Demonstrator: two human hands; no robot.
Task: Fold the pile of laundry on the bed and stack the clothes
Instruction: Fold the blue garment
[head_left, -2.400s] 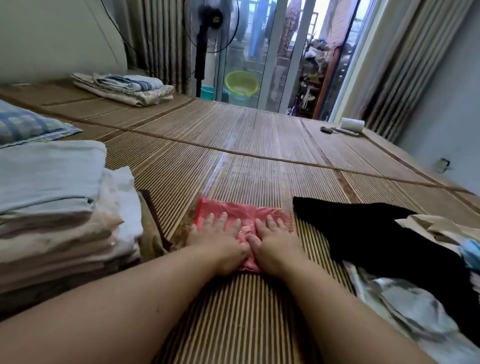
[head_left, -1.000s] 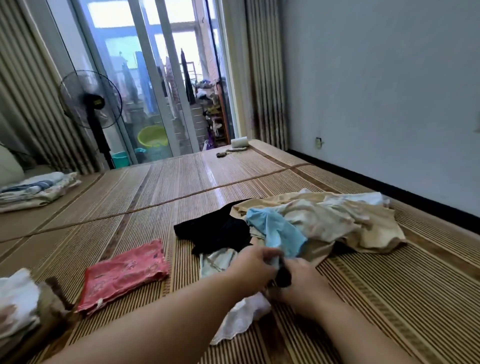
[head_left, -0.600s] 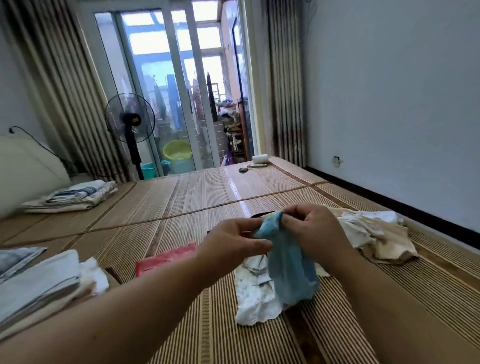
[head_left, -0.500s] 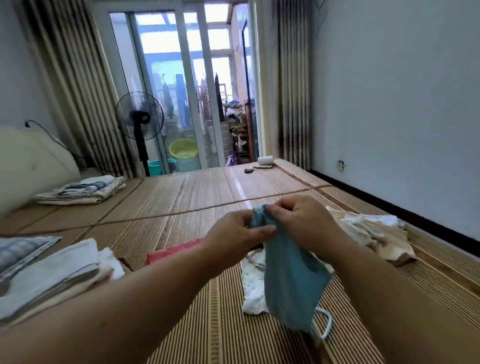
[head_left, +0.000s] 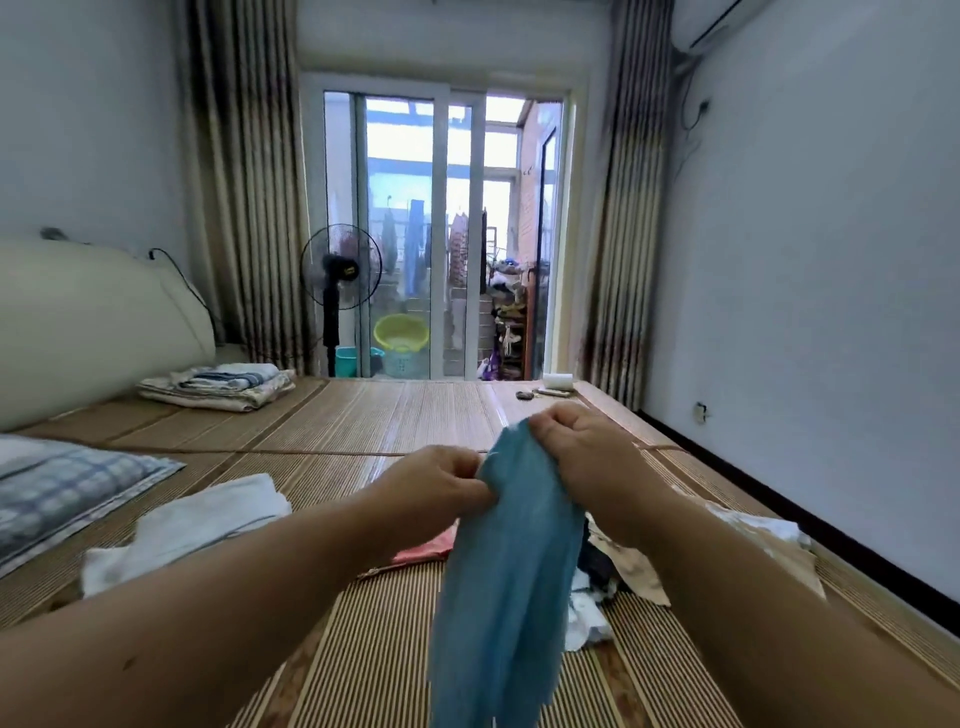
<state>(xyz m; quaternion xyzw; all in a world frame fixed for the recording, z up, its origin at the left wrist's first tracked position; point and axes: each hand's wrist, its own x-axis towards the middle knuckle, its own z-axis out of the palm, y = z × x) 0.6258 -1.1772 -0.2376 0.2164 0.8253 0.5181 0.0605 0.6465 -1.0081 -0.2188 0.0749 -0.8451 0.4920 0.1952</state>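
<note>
A blue garment (head_left: 506, 582) hangs in the air above the bamboo bed mat (head_left: 395, 415). My left hand (head_left: 436, 486) pinches its top edge at the left, and my right hand (head_left: 582, 447) grips the top edge a little higher at the right. Behind the cloth lies the folded pink garment (head_left: 423, 552), mostly hidden. To my left rises the stack of folded clothes (head_left: 202, 519), white on top. The unfolded pile (head_left: 639, 566) of beige, white and black clothes lies under my right forearm, partly hidden.
A checked pillow (head_left: 62, 488) lies at the left edge. Folded bedding (head_left: 218, 387) sits near the headboard (head_left: 88, 322). A white roll (head_left: 558, 382) and a small dark item (head_left: 524, 395) rest at the mat's far edge. A fan (head_left: 340, 270) stands by the glass door.
My hands left the folded pink garment, took the blue garment from the pile at the right and lifted it. It now hangs higher and longer between both hands.
</note>
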